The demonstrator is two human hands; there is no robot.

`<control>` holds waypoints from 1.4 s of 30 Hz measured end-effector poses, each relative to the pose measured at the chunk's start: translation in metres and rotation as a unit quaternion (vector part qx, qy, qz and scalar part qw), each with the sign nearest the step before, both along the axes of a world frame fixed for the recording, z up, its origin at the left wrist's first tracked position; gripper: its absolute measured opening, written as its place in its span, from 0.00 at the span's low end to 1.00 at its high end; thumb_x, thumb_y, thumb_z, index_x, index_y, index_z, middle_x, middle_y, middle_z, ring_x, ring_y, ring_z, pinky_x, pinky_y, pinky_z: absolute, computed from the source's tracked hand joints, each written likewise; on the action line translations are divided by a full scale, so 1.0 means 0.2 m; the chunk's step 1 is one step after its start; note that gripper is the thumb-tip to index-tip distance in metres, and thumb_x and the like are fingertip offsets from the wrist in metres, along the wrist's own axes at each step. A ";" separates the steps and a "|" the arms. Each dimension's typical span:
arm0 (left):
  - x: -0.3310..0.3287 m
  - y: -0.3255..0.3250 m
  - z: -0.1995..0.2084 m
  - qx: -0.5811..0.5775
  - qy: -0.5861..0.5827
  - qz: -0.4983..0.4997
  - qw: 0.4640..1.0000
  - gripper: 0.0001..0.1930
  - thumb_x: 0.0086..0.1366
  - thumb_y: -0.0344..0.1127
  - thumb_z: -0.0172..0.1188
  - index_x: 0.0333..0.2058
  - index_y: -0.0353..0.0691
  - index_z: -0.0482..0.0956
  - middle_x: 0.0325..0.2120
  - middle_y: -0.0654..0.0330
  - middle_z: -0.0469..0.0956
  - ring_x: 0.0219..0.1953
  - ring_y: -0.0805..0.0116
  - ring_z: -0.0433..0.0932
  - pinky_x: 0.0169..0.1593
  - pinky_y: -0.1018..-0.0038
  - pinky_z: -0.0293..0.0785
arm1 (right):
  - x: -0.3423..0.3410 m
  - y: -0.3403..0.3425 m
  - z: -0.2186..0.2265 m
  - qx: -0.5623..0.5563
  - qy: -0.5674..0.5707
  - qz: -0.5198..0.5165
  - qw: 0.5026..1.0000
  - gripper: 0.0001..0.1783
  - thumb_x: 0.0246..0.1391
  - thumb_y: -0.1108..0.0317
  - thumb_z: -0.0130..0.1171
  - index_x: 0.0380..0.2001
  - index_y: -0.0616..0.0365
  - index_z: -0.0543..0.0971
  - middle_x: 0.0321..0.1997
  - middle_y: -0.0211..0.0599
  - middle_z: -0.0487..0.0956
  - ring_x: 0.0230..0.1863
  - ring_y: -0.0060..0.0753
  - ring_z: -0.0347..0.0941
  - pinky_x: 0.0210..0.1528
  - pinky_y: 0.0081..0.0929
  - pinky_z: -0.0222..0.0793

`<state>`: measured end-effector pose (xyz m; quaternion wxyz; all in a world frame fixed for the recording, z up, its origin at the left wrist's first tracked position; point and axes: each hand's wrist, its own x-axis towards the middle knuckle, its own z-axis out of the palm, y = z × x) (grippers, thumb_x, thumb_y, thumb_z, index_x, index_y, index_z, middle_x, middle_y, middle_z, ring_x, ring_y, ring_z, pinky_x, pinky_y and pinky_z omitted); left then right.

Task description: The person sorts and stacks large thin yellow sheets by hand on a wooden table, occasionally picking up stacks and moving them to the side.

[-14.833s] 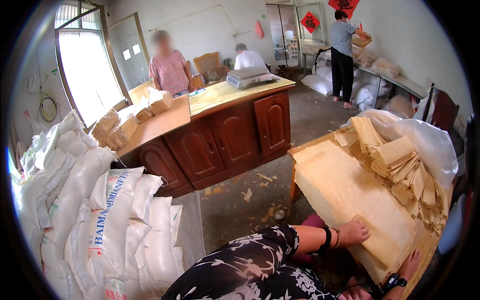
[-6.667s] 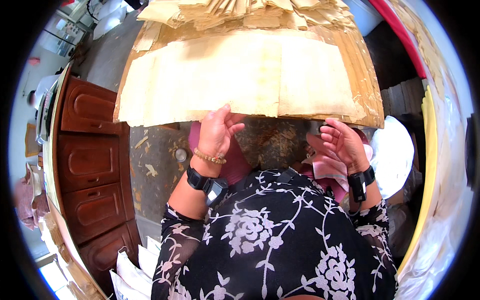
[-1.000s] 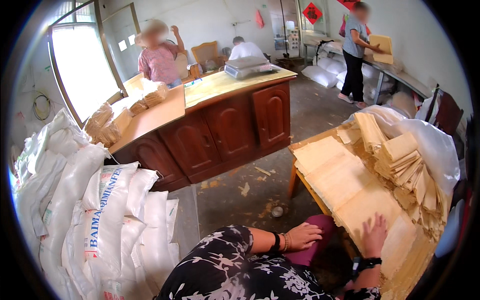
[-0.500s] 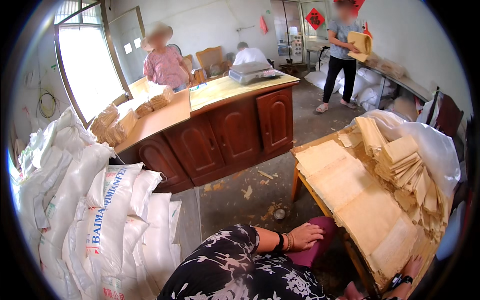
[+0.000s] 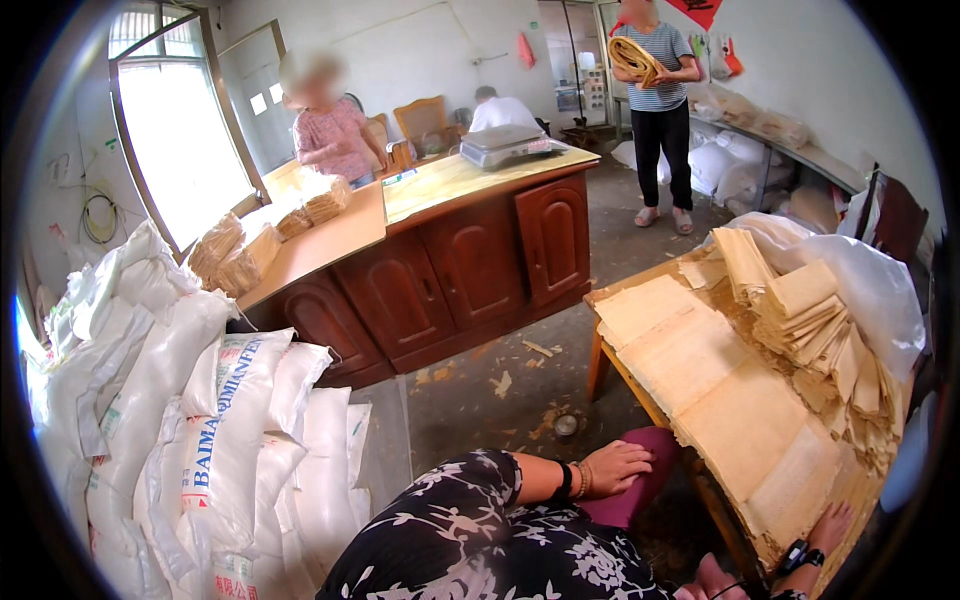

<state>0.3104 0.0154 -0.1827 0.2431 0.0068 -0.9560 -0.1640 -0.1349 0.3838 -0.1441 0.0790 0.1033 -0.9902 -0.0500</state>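
My left hand (image 5: 615, 467) lies with fingers stretched over my knee in dark pink trousers (image 5: 655, 462); it holds nothing. On the near end of the wooden table (image 5: 640, 388), my right hand (image 5: 831, 528) rests flat with fingers spread, beside the thin tan sheets (image 5: 735, 385). These sheets are laid out overlapping in a long strip down the table. A fanned heap of folded tan sheets (image 5: 815, 325) lies along the table's right side. Clear plastic wrap (image 5: 875, 285) is bunched behind that heap.
White filled sacks (image 5: 235, 420) are stacked at the left. A dark red wooden counter (image 5: 450, 280) carries a scale (image 5: 505, 145) and bagged tan bundles (image 5: 235, 250). Scraps (image 5: 502, 384) and a small round metal thing (image 5: 566, 425) lie on the floor. Several other people are farther back.
The standing person at the back right has shifted left and turned toward me, now holding the folded tan bundle with its end showing. My hands have stayed in place.
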 end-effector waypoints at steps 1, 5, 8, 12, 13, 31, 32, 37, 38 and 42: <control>0.00 0.00 0.01 0.000 0.000 0.000 1.000 0.20 0.55 0.33 0.58 0.48 0.43 0.74 0.54 0.57 0.71 0.57 0.56 0.68 0.58 0.61 0.63 | 0.00 0.00 0.00 0.000 0.000 0.000 1.000 0.29 0.69 0.53 0.38 0.66 0.59 0.62 0.72 0.47 0.58 0.73 0.48 0.51 0.71 0.40 0.49; 0.00 0.00 0.00 0.017 -0.017 -0.002 1.000 0.19 0.57 0.32 0.56 0.49 0.44 0.74 0.54 0.56 0.71 0.59 0.56 0.67 0.60 0.60 0.62 | -0.05 0.03 -0.04 -0.010 0.013 0.003 1.000 0.29 0.69 0.53 0.38 0.66 0.59 0.62 0.72 0.47 0.58 0.73 0.48 0.51 0.71 0.39 0.49; 0.00 0.00 0.00 0.018 -0.016 0.000 1.000 0.19 0.56 0.32 0.57 0.49 0.44 0.74 0.54 0.56 0.71 0.59 0.56 0.67 0.60 0.60 0.62 | -0.05 0.03 -0.05 -0.005 0.018 0.004 1.000 0.29 0.69 0.53 0.39 0.66 0.58 0.62 0.72 0.47 0.58 0.73 0.48 0.51 0.71 0.39 0.49; 0.00 0.00 0.00 0.004 -0.003 0.003 1.000 0.19 0.55 0.33 0.59 0.48 0.43 0.75 0.53 0.57 0.72 0.58 0.57 0.68 0.58 0.61 0.63 | -0.05 0.04 -0.06 0.002 0.029 -0.005 1.000 0.29 0.69 0.52 0.39 0.66 0.56 0.62 0.72 0.45 0.59 0.73 0.47 0.51 0.71 0.40 0.50; 0.00 0.00 0.00 0.006 -0.003 0.003 1.000 0.19 0.55 0.33 0.59 0.48 0.43 0.75 0.53 0.57 0.72 0.58 0.57 0.68 0.58 0.61 0.63 | -0.04 0.04 -0.05 0.004 0.028 -0.006 1.000 0.29 0.69 0.52 0.39 0.66 0.56 0.62 0.72 0.45 0.59 0.73 0.47 0.51 0.71 0.40 0.50; 0.00 -0.01 -0.01 0.039 -0.024 0.008 0.999 0.20 0.55 0.32 0.58 0.49 0.46 0.75 0.55 0.58 0.72 0.59 0.57 0.67 0.60 0.61 0.61 | 0.01 0.01 0.03 0.044 0.010 0.008 0.999 0.29 0.69 0.51 0.38 0.66 0.55 0.62 0.72 0.44 0.59 0.72 0.48 0.51 0.71 0.40 0.47; 0.01 -0.01 0.00 0.037 -0.022 0.008 0.999 0.20 0.55 0.32 0.58 0.49 0.46 0.75 0.55 0.58 0.72 0.59 0.57 0.67 0.60 0.61 0.61 | 0.04 0.00 0.05 0.017 0.012 0.015 1.000 0.29 0.69 0.51 0.38 0.65 0.59 0.63 0.70 0.49 0.60 0.72 0.49 0.52 0.72 0.39 0.46; 0.00 -0.02 -0.01 0.030 -0.004 0.005 1.000 0.20 0.55 0.32 0.58 0.48 0.46 0.75 0.54 0.58 0.72 0.59 0.57 0.68 0.59 0.61 0.62 | 0.02 0.01 0.03 -0.005 0.017 0.020 1.000 0.30 0.68 0.52 0.39 0.64 0.61 0.63 0.69 0.53 0.61 0.71 0.50 0.52 0.72 0.39 0.46; 0.00 -0.02 -0.01 0.031 -0.003 0.004 1.000 0.20 0.55 0.32 0.58 0.48 0.46 0.75 0.54 0.58 0.72 0.59 0.57 0.68 0.59 0.61 0.62 | -0.02 0.04 0.00 -0.011 0.024 0.022 0.999 0.30 0.68 0.51 0.38 0.65 0.60 0.63 0.70 0.53 0.61 0.71 0.50 0.52 0.72 0.39 0.46; 0.00 -0.01 -0.01 0.041 -0.002 0.001 0.999 0.19 0.55 0.31 0.57 0.48 0.46 0.75 0.54 0.58 0.72 0.58 0.57 0.68 0.60 0.61 0.62 | -0.05 0.06 -0.04 0.001 0.032 0.010 0.999 0.30 0.69 0.50 0.38 0.66 0.55 0.63 0.72 0.46 0.58 0.72 0.50 0.52 0.71 0.41 0.49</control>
